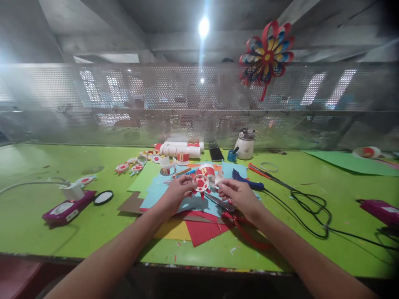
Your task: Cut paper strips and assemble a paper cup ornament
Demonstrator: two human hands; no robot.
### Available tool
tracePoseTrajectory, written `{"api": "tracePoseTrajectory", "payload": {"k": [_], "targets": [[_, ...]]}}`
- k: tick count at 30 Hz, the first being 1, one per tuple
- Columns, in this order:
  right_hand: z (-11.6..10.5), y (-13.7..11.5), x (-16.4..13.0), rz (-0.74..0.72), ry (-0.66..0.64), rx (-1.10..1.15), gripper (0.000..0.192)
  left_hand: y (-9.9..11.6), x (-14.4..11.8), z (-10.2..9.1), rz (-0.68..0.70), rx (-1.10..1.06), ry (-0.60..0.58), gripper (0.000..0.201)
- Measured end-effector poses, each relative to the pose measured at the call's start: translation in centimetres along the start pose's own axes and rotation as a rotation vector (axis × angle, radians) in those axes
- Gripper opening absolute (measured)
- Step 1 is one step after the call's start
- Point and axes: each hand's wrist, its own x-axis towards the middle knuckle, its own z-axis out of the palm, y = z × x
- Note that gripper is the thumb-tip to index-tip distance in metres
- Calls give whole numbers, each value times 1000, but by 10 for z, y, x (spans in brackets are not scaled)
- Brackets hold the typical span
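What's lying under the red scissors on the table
The red scissors rest on stacked coloured paper sheets: red, light blue, yellow and brown show. The right hand covers part of the blades. Whether anything lies beneath the sheets besides the green table stays hidden.

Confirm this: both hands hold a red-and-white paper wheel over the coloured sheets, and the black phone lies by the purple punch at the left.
One thing is wrong. The black phone lies at the back of the table beside the white jar, not by the purple punch. The head view shows it. The left hand and right hand do hold the paper wheel over the coloured sheets.
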Motion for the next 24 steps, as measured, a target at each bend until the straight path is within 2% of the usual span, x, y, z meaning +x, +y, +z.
{"api": "tracePoseTrajectory", "payload": {"k": [8,11,14,17,18,21,24], "targets": [[-1,-2,-4,-41,-91,-264,33,4,3,-7,13,-55,73,29],[-2,-1,-5,-99,-113,-380,34,8,6,-12,66,-77,154,25],[-3,3,-4,-172,-132,-460,32,16,12,-23,138,-88,284,18],[-3,4,-4,-205,-144,-512,32,31,21,-41,170,-76,424,13],[-3,4,-4,-209,-142,-530,32,38,25,-50,169,-65,469,17],[-2,5,-4,-218,-131,-553,32,63,42,-81,159,-30,627,34],[-1,6,-4,-222,-130,-537,31,90,56,-115,165,12,824,35]]}}
